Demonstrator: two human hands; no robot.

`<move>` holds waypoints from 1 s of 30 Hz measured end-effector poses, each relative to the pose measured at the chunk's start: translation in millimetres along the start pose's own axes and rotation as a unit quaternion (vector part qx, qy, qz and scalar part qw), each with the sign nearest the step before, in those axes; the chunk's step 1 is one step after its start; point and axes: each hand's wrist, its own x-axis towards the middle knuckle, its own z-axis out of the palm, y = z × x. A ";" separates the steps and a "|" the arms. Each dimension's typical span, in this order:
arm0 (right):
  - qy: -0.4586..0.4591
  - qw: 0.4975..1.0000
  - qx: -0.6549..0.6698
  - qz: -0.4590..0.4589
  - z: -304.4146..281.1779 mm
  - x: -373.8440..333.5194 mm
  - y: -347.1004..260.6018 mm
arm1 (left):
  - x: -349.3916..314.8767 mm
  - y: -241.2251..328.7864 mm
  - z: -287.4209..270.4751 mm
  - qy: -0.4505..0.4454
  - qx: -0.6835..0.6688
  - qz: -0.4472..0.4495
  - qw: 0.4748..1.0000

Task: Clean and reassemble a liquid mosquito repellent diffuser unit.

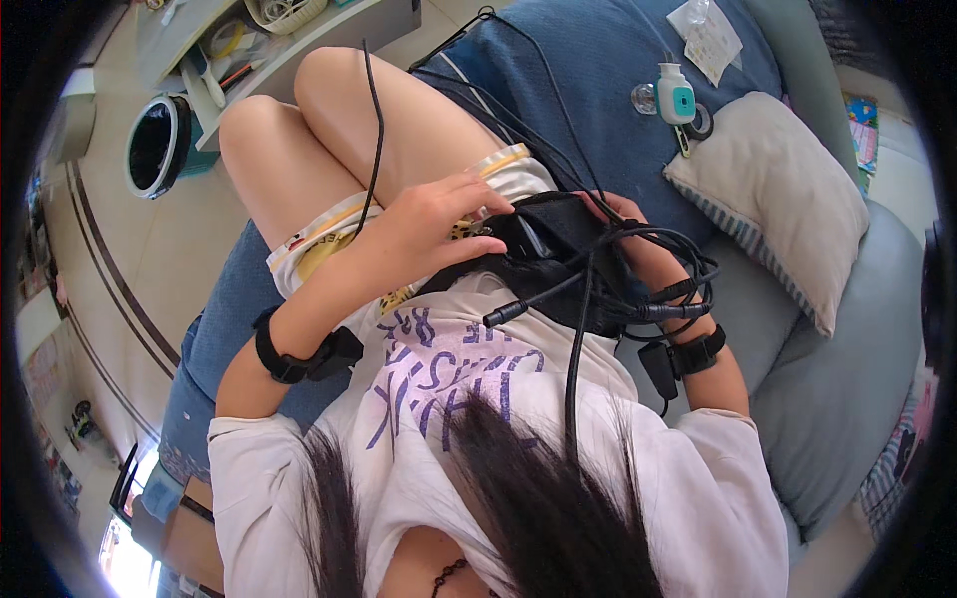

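Note:
A black fabric pouch (561, 221) rests on my lap, its mouth spread apart. Inside it shows a dark, shiny device (533, 239) whose kind I cannot make out. My left hand (449, 214) is at the pouch's left side, thumb and fingers apart, fingertips by the opening. My right hand (630, 234) grips the pouch's far right edge, its fingers partly hidden by cloth and cables. Looped black cables (688, 264) hang over the right hand and wrist. One thick cable end with a round connector (498, 316) points left across my shirt.
I sit on a sofa with a blue cover (598, 60). To the right lie a cream cushion (778, 189), a small white-and-teal device (674, 95) and a plastic packet (706, 40). A bin (155, 149) and a cluttered table (269, 60) stand at far left. Black straps (299, 359) circle both forearms.

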 end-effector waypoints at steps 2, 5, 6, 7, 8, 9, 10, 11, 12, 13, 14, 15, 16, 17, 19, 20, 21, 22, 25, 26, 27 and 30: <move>-0.027 0.997 -0.055 0.043 -4.9 3.1 3.9 | 1.4 -3.5 2.4 -0.003 -0.016 -0.018 1.000; 0.006 0.993 -0.071 0.098 6.3 -3.4 -5.9 | 4.6 -8.5 4.8 -0.007 -0.046 -0.038 0.998; 0.080 0.989 -0.093 0.088 10.3 -3.2 0.0 | 6.0 -8.9 5.1 -0.010 -0.060 -0.038 0.997; 0.153 0.979 -0.113 0.078 14.0 -3.3 1.5 | 7.6 -9.0 4.6 -0.010 -0.061 -0.039 0.997; 0.152 0.979 -0.113 0.078 13.2 -5.1 -3.0 | 9.3 -8.8 3.6 -0.025 -0.055 -0.051 0.997; 0.105 0.988 -0.065 0.094 13.7 -9.9 -17.4 | 9.6 -9.1 3.4 -0.039 -0.049 -0.063 0.996; 0.058 0.992 -0.016 0.110 14.0 -12.3 -24.9 | 8.3 -9.8 3.1 -0.039 -0.050 -0.064 0.996; 0.056 0.992 -0.017 0.111 12.4 -8.4 -18.4 | 6.1 -10.9 2.2 -0.049 -0.043 -0.073 0.995; 0.058 0.992 -0.029 0.106 9.5 -2.5 -10.0 | 5.3 -11.6 0.8 -0.060 -0.035 -0.080 0.994; 0.061 0.992 -0.042 0.100 7.6 0.5 -5.1 | 3.7 -10.9 -2.3 -0.062 -0.035 -0.080 0.994; 0.061 0.992 -0.041 0.101 5.7 -0.2 -2.9 | 1.4 -8.6 -6.5 -0.076 -0.052 -0.105 0.990; 0.064 0.991 -0.038 0.113 7.0 -1.5 -5.8 | -1.1 -7.1 -8.3 -0.089 -0.067 -0.133 0.985; 0.067 0.989 -0.034 0.125 7.8 -1.8 -7.1 | -2.9 -5.8 -7.5 -0.088 -0.067 -0.134 0.985; 0.065 0.989 -0.034 0.126 5.8 1.6 0.0 | -4.9 -4.4 -6.4 -0.073 -0.048 -0.116 0.989; 0.070 0.990 -0.008 0.121 2.1 7.5 14.6 | -6.7 0.0 -5.8 -0.060 -0.028 -0.096 0.993; 0.071 0.990 -0.008 0.121 0.2 6.9 17.3 | -6.4 3.4 -6.6 -0.054 -0.023 -0.076 0.995; 0.083 0.989 -0.032 0.116 1.8 4.9 13.4 | -6.4 5.8 -6.9 -0.047 -0.019 -0.057 0.997; 0.095 0.988 -0.055 0.111 3.7 2.8 9.7 | -6.5 7.5 -6.6 -0.047 -0.019 -0.057 0.997; 0.135 0.985 -0.034 0.103 12.8 -3.4 1.4 | -6.9 11.9 -4.2 -0.022 -0.016 0.088 0.996; 0.133 0.985 -0.035 0.102 10.5 -0.9 3.8 | -6.5 12.8 -1.9 -0.012 0.016 0.114 0.993; 0.109 0.988 -0.049 0.103 5.4 2.7 8.1 | -5.8 12.6 -0.1 -0.002 0.048 0.141 0.989; 0.077 0.990 -0.053 0.106 3.3 2.1 6.5 | -7.6 8.8 -0.6 -0.038 0.089 0.177 0.980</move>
